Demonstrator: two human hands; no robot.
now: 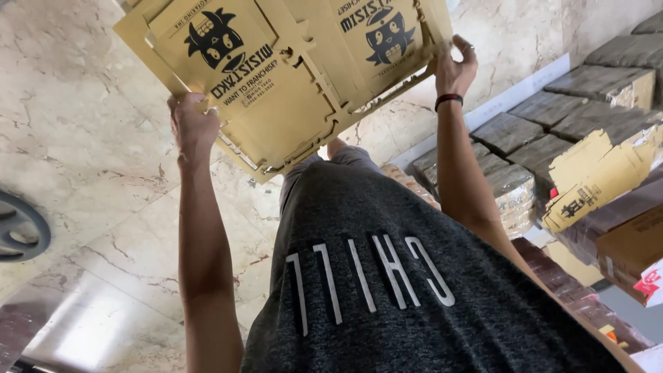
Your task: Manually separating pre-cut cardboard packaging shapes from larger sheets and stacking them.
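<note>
I hold a stack of flat yellow cardboard box blanks out in front of me, printed with black cartoon figures. My left hand grips the stack's near-left edge. At the stack's right edge my right hand holds on, with a ring on one finger and a dark red band on the wrist. The stack tilts, its left corner lower toward me. My dark grey shirt with white letters fills the lower frame.
Plastic-wrapped bundles of flat cardboard are piled at the right, with more stacks behind. A torn yellow blank and brown boxes lie beside them. Beige marble floor spreads left, with a dark round object at its edge.
</note>
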